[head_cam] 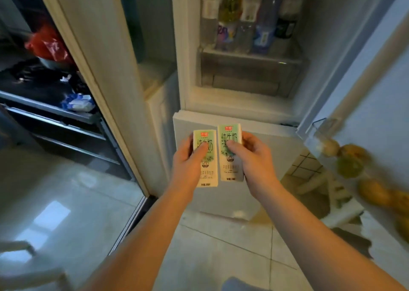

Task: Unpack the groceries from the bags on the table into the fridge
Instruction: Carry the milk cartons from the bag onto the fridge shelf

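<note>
Left hand (188,158) is gripping one milk carton (205,158), right hand (247,155) is gripping another carton (230,152) just beside it, both upright, fridge bottles (247,18) sitting well above the hands.

A fridge shelf (250,55) carries a row of upright bottles (230,14), packed close side by side.

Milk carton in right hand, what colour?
The milk carton: pale green, cream, red logo; head view.

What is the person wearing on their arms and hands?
Nothing at all! The left hand and right hand are bare: no gloves, rings or watch show. The forearms are bare too, with no sleeves in view.
</note>
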{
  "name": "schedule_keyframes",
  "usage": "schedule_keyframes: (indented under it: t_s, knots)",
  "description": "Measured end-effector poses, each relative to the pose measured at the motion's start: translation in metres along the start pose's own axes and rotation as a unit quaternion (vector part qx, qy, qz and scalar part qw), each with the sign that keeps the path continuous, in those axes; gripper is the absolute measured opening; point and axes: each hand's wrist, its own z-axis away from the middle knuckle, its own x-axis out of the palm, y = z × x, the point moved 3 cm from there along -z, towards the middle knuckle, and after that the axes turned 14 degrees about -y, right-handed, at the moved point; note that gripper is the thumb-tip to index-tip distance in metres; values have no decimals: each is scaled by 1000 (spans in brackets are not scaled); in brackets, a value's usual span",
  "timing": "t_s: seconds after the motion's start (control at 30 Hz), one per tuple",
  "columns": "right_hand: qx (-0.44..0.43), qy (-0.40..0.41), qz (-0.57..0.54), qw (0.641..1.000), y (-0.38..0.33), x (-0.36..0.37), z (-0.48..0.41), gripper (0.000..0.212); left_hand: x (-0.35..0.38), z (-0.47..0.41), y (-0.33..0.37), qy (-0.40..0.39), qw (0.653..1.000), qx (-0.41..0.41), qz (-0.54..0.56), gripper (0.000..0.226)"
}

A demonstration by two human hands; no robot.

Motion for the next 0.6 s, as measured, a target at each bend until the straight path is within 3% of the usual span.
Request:
schedule_keyframes:
  t_s: [0.23, 0.6]
  knots:
    - [-83, 48, -10, 995, -69, -29, -61, 25, 27, -90, 79, -45, 993, 100, -42, 28]
    - [-259, 50, -12, 964, -213, -86, -183, 22, 89, -232, 224, -78, 959, 266, -61, 32]
